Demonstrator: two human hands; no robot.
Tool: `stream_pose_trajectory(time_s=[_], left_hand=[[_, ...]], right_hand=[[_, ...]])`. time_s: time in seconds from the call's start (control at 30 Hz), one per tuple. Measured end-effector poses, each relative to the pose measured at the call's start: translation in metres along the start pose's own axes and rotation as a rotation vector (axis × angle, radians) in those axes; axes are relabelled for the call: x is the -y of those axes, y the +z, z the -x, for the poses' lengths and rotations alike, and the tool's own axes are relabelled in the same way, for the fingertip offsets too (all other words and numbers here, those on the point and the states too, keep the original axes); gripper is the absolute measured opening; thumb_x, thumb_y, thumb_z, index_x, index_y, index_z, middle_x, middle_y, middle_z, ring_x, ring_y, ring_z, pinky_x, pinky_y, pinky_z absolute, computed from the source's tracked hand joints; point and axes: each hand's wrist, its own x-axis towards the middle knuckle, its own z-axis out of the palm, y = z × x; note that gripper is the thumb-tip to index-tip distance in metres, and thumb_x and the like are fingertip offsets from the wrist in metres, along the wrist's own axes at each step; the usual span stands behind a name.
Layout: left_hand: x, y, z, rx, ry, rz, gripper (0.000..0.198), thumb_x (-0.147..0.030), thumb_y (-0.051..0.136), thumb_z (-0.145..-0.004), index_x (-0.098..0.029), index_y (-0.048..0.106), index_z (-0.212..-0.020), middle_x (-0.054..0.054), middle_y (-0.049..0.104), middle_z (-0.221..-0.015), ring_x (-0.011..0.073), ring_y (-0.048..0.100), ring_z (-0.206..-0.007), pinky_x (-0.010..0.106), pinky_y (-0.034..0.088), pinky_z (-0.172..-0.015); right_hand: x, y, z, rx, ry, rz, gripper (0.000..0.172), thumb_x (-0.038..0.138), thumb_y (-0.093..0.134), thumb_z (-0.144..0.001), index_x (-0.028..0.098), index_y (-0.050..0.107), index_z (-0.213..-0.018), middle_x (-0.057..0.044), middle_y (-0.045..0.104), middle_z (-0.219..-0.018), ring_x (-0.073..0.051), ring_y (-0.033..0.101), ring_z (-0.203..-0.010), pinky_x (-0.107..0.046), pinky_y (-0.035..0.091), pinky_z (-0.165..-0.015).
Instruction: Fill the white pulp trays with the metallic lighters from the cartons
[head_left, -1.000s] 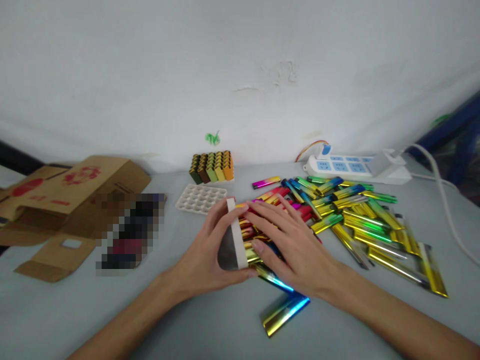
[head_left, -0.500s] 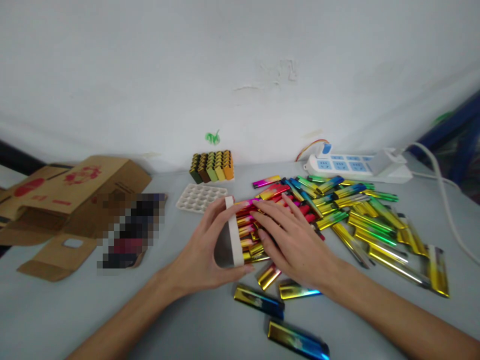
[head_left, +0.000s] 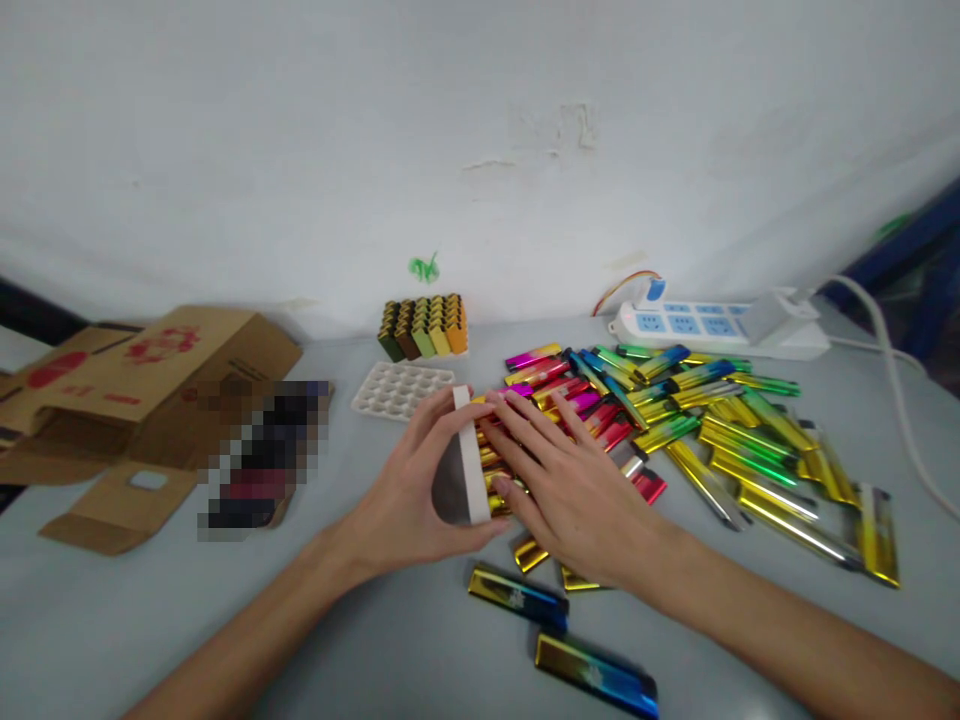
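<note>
My left hand (head_left: pixel 409 490) grips a white tray (head_left: pixel 471 455) turned up on its side, fingers over the top and thumb under the bottom. Shiny gold and pink lighters (head_left: pixel 491 455) stick out of its right face. Laid across those lighters is my right hand (head_left: pixel 566 475), palm down with its fingers stretched out, hiding much of them. Loose red and pink lighters (head_left: pixel 581 400) lie just beyond it. Two blue-and-gold lighters (head_left: pixel 517 595) rest nearer to me.
A pile of gold, green and blue lighters (head_left: pixel 750 440) spreads to the right. Behind it sits a power strip (head_left: pixel 712 325) with a white cable. An unfilled white tray (head_left: pixel 401 390) and a filled block of lighters (head_left: pixel 424 328) stand near the wall. A cardboard box (head_left: pixel 172 350) lies left.
My right hand has shifted slightly left toward the tray and covers more of the lighters in it. Red lighters beside that hand show more now. My left hand stays on the tray.
</note>
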Motion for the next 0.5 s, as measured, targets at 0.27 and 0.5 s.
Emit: stream_pose_trajectory(time_s=[0.27,0.5], left_hand=[[0.005,-0.012,0.003,0.065,-0.005,-0.049,0.091,-0.040,0.088,-0.078,-0.025,0.041,-0.154,0.017,0.048,-0.159,0.0378,0.040,-0.154,0.056,0.041,-0.127],[0.010,-0.016,0.009,0.092,-0.031,-0.071,0.098,-0.046,0.090,-0.077,-0.028,0.039,-0.159,0.016,0.046,-0.161,0.0406,0.040,-0.156,0.057,0.043,-0.125]], right_hand=[[-0.007,0.000,0.004,-0.018,0.004,0.001,0.052,0.039,0.037,-0.115,0.014,0.055,-0.157,-0.015,0.039,-0.173,-0.029,0.030,-0.164,-0.063,0.019,-0.134],[-0.005,-0.006,0.006,-0.047,0.013,-0.006,0.046,0.034,0.043,-0.113,0.014,0.062,-0.150,-0.019,0.049,-0.167,-0.033,0.037,-0.161,-0.065,0.027,-0.132]])
